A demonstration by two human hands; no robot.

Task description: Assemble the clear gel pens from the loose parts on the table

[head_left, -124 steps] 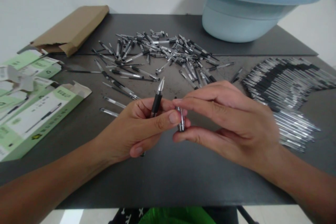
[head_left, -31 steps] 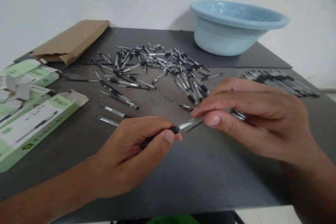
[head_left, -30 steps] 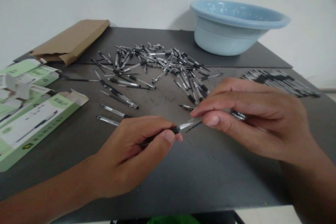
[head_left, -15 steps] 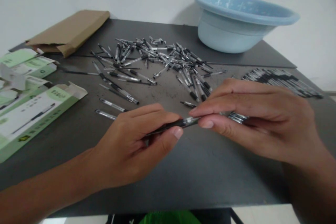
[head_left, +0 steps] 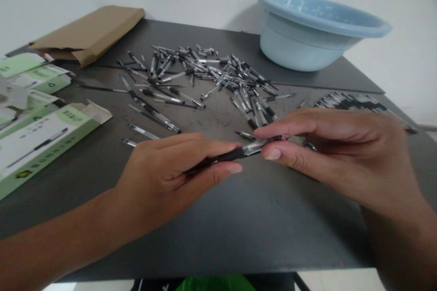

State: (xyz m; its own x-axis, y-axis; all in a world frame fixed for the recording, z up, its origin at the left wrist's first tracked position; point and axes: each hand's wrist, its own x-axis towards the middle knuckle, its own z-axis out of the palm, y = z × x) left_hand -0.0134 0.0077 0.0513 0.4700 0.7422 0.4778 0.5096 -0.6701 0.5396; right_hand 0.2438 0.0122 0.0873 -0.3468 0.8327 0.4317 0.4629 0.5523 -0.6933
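Between my two hands is a gel pen [head_left: 251, 148] with a black grip and a clear barrel, lying nearly level above the table. My left hand [head_left: 174, 166] is closed round its dark section, thumb below and fingers above. The thumb and fingertips of my right hand [head_left: 341, 154] pinch the clear end. Something shiny [head_left: 309, 145] shows under the right hand's curled fingers; whether it is held there I cannot tell. Beyond the hands lies a loose heap of pens and pen parts [head_left: 218, 72]. Two clear-barrelled pens [head_left: 142, 131] lie just behind my left hand.
A row of pens [head_left: 355, 101] lies side by side at the right. Behind stands a light blue basin [head_left: 297, 50]. Green and white pen boxes [head_left: 51, 145] and a brown paper package [head_left: 92, 32] occupy the left of the dark grey table [head_left: 218, 232].
More of the pen's clear barrel now shows between my hands. My right fingertips have slid slightly to the right along it. The view has shifted a little.
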